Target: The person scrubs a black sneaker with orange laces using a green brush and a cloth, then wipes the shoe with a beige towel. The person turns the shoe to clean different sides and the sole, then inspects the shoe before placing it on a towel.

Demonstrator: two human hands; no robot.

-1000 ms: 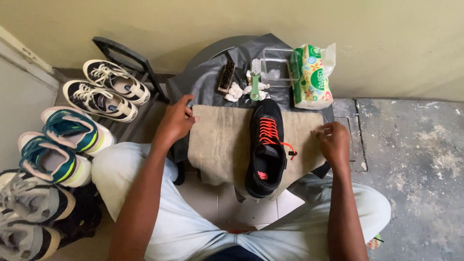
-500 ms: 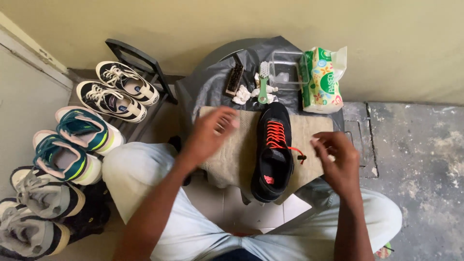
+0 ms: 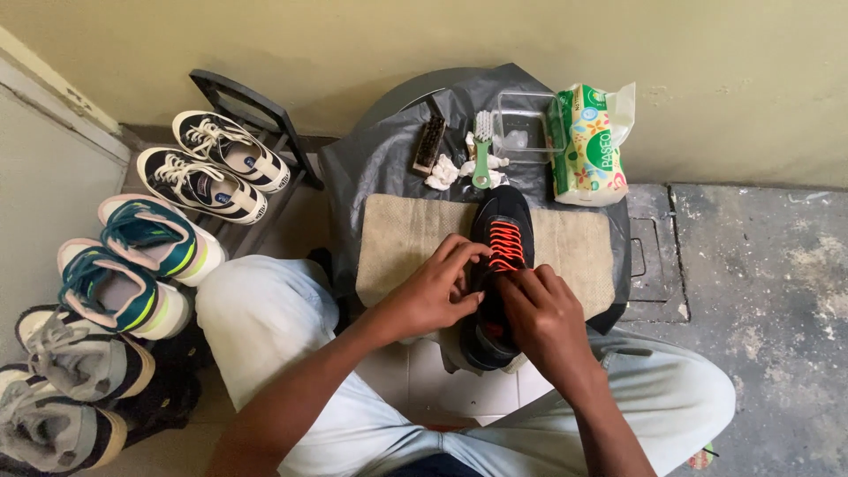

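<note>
Against the yellow wall, our black shoe (image 3: pixel 500 265) lies on a beige towel (image 3: pixel 402 243). Our left hand (image 3: pixel 435 291) and right hand (image 3: pixel 537 314) pinch its orange laces (image 3: pixel 505 246), seemingly mid-lacing; next calls for gentle, even pulling.

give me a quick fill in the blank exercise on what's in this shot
1. Both hands, left hand and right hand, are at the shoe with laces coloured ____.
2. The shoe lies on a beige ____ spread over the black sheet.
3. The green-handled brush lies between the dark brush and the clear ____.
4. The tissue pack stands to the ____ of the clear box.

Missing words: orange; cloth; box; right
</note>
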